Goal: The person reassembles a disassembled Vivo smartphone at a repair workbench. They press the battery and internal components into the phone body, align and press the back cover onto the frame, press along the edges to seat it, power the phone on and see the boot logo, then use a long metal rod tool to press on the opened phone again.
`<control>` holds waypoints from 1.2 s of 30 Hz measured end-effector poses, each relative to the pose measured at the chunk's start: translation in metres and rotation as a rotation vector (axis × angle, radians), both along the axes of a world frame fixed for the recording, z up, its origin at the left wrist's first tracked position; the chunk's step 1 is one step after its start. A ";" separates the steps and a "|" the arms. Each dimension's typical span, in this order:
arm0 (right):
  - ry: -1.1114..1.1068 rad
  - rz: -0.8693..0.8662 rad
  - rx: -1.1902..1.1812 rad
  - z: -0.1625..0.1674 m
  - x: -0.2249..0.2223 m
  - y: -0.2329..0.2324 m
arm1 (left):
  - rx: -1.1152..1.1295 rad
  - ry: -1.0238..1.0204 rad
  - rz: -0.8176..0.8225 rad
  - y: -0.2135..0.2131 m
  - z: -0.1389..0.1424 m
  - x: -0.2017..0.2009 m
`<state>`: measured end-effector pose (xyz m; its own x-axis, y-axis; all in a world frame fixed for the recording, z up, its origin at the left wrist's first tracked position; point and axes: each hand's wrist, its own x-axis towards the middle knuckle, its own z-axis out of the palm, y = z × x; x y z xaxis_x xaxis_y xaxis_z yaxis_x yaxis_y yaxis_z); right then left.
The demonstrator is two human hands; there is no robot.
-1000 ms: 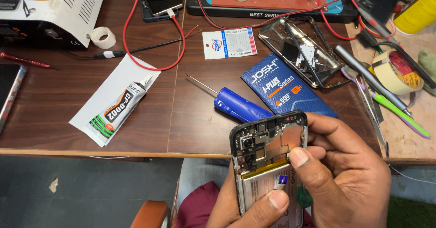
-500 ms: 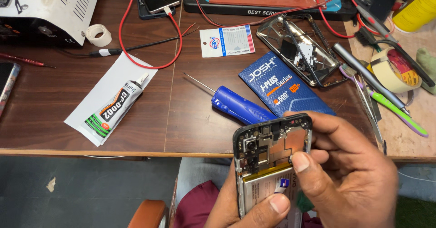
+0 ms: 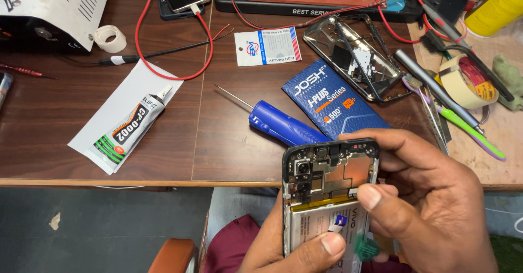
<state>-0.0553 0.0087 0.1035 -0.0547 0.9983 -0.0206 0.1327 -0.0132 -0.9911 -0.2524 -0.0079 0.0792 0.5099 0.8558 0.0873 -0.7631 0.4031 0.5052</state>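
Both hands, left [image 3: 294, 251] and right [image 3: 430, 202], grip the opened phone [image 3: 327, 197], its lower end cut off.

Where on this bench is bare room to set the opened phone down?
Bare wood lies left of the glue tube, and between it and the blue screwdriver. The right side is crowded: blue box, clear phone frame, tape roll, tools.

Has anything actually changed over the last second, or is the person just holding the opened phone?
Hardly anything. The right hand slid its thumb slightly down the opened phone toward the battery. The left hand keeps holding the phone from below. The blue screwdriver and glue tube lie as before.
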 end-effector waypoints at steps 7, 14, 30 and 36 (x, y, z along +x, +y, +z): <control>-0.100 0.052 0.010 0.009 0.000 0.004 | -0.043 0.019 -0.034 0.001 0.002 -0.001; -0.130 0.058 0.019 0.008 0.001 0.004 | -0.026 0.033 -0.031 0.001 -0.001 0.001; 0.039 0.079 0.020 -0.001 0.005 -0.001 | -0.054 0.048 -0.035 0.000 -0.008 0.012; 0.119 0.054 -0.019 -0.009 0.006 -0.001 | -0.090 0.027 -0.040 0.000 -0.014 0.016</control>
<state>-0.0489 0.0081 0.0948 -0.1114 0.9933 -0.0294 0.0155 -0.0278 -0.9995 -0.2369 -0.0075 0.0654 0.5446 0.8387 -0.0032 -0.7322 0.4773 0.4859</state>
